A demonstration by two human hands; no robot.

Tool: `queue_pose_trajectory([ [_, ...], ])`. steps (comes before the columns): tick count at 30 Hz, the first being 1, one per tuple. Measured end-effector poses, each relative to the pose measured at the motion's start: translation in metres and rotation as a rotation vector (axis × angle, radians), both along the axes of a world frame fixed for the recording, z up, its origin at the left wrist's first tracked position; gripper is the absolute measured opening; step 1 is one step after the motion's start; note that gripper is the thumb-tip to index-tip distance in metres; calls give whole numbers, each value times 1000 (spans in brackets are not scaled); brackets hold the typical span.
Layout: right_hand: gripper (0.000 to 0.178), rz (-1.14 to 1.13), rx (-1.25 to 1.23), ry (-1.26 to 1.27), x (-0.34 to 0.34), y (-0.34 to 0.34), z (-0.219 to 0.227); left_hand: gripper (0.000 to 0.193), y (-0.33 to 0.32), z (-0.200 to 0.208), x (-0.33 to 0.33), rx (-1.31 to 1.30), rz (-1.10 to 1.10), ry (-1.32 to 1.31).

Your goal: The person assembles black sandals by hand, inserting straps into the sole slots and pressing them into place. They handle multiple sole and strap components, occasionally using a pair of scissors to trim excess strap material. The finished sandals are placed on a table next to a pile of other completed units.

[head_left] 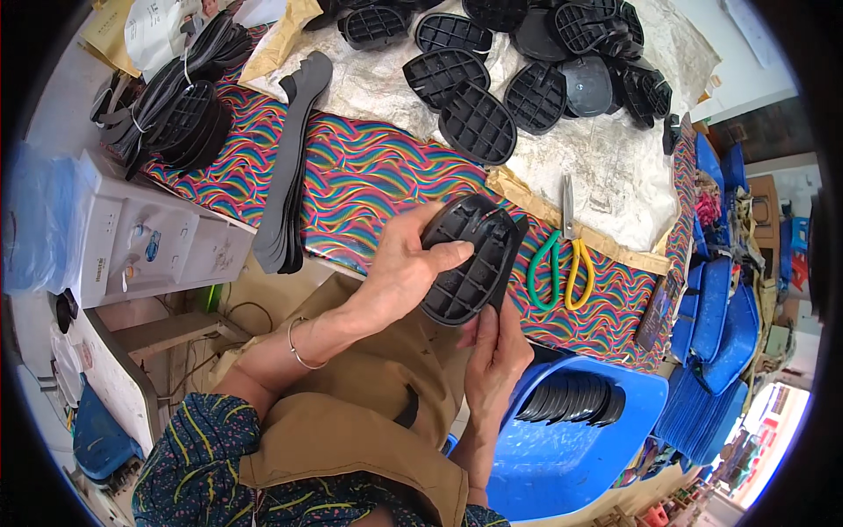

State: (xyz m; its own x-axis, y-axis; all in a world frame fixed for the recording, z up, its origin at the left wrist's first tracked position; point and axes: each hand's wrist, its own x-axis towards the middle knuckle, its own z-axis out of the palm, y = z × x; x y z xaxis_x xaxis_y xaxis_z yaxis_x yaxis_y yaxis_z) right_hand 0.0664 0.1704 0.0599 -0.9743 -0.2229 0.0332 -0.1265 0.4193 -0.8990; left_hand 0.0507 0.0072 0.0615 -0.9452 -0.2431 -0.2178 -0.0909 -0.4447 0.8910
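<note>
Over my lap I hold a black, heel-shaped plastic piece with a gridded face turned up. My left hand is closed on its left side, the thumb pressed on the grid and the other fingers hidden beneath. Along the piece's right edge runs a dark flat strip. My right hand pinches the strip's lower end near the piece's bottom edge. Just right of the piece, scissors with one green and one yellow handle lie on the patterned tablecloth. A stack of long dark grey strips lies to the left.
Several similar gridded pieces are spread on a stained white sheet at the back. Bundled black straps lie at the far left. A blue tub with a row of black pieces stands below the table's right side.
</note>
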Motion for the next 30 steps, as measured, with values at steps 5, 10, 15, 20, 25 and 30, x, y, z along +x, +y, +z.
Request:
queue_pose_trajectory([
  [5,31,-68,4,-36,12,-2,0,30,7,1,-3,20,23,-4],
  [10,29,-137,-85,-72,19,-5,-4,28,17,2,0,-115,102,54],
  [15,29,-184,-168,3,19,-3,-23,23,25,-6,2,-200,190,93],
  [20,28,-197,-235,-54,13,-5,-16,26,38,-3,6,-271,278,158],
  [25,34,-153,-259,-136,-6,13,-9,37,45,-5,20,-73,170,123],
  [30,32,3,-48,-67,-19,36,1,36,6,10,45,203,-254,230],
])
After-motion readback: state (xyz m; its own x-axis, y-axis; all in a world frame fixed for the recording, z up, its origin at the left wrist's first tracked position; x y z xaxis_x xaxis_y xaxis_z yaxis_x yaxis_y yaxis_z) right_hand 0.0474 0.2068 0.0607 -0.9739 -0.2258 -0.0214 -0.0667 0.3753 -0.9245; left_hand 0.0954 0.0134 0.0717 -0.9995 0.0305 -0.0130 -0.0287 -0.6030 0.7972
